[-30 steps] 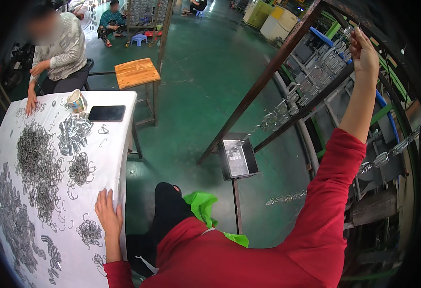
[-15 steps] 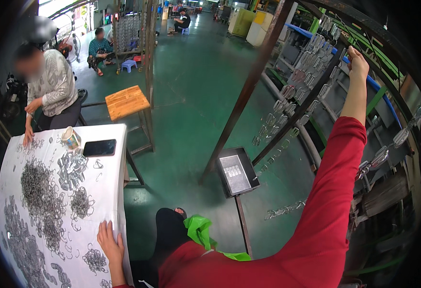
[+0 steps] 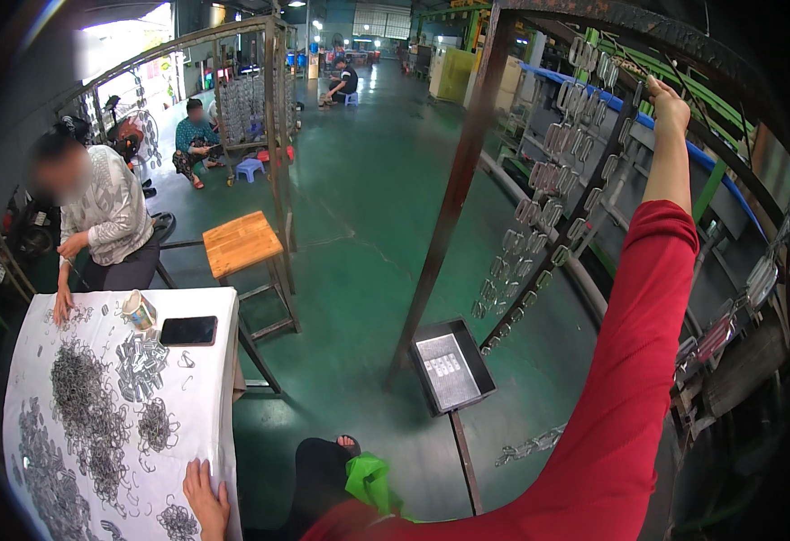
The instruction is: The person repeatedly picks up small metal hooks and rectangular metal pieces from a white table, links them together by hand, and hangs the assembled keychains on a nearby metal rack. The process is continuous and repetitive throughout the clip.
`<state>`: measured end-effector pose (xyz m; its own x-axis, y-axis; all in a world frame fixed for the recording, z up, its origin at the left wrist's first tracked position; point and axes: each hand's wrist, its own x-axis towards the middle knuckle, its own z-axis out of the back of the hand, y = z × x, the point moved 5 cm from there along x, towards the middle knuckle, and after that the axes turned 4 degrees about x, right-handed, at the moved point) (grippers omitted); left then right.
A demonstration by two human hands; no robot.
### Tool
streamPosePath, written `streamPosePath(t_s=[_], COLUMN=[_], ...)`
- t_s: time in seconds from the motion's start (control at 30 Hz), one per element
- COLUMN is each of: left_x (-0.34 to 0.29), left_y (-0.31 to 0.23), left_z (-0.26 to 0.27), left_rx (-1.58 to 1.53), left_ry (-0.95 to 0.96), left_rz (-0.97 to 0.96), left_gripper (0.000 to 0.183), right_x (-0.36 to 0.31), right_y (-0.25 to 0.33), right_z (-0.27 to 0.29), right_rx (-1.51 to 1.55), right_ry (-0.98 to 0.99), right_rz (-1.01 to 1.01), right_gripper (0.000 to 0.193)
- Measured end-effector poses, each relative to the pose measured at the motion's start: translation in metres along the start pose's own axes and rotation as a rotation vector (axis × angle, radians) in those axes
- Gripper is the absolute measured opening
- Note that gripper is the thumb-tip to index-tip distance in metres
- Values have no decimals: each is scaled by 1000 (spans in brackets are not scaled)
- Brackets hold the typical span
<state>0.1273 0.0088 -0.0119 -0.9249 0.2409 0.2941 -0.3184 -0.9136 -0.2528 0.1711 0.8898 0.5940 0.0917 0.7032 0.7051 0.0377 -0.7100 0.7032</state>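
My left hand (image 3: 205, 500) rests on the near right edge of a white-covered table (image 3: 201, 379), fingers stretched out and holding nothing. Beside it lies a small pile of metal hooks (image 3: 178, 523). Raised far up to the right, my right hand (image 3: 670, 108) has its fingers closed near the top bar of a dark metal rack (image 3: 629, 29). What sits between those fingertips is too small to make out. Chains of shiny metal links (image 3: 548, 149) hang in rows from the rack, to the left of this hand.
Larger heaps of hooks (image 3: 88, 406), metal clips (image 3: 141, 362), a cup (image 3: 139, 310) and a phone (image 3: 188, 331) lie on the table. A co-worker (image 3: 106, 203) sits at its far side. A wooden stool (image 3: 242, 243) and a metal tray (image 3: 480, 394) stand ahead; more chains (image 3: 755, 284) hang at right.
My view has tilted upward, so the table and tray appear lower. Both hands keep nearly the same places, the right by the rack's top and the left on the table.
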Motion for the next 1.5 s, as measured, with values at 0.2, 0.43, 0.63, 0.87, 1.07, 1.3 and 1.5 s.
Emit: streamPosePath(t_s=[0.2, 0.43, 0.63, 0.87, 1.07, 1.3, 1.5], left_x=[1, 0, 1, 2, 6, 8, 8], left_y=[1, 1, -3, -3, -5, -9, -11], left_z=[-1, -1, 2, -1, -1, 1, 1], left_rx=[-7, -2, 0, 38, 62, 68, 93], left_ry=[18, 29, 19, 50, 60, 63, 68], left_rz=[12, 45, 30, 43, 33, 40, 52], left_gripper=[61, 61, 60, 56, 54, 54, 53], right_x=[16, 22, 36, -92, -305, -503, -517], right_y=[5, -1, -12, -51, -250, -387, -356], right_z=[-19, -40, -46, -11, 24, 59, 41], right_rx=[-190, -193, -55, 664, 409, -393, -601], right_ry=[-26, -24, 6, -199, -348, 32, 91], right_rz=[88, 25, 76, 63, -155, -545, -560], right_gripper=[31, 30, 36, 27, 22, 24, 28])
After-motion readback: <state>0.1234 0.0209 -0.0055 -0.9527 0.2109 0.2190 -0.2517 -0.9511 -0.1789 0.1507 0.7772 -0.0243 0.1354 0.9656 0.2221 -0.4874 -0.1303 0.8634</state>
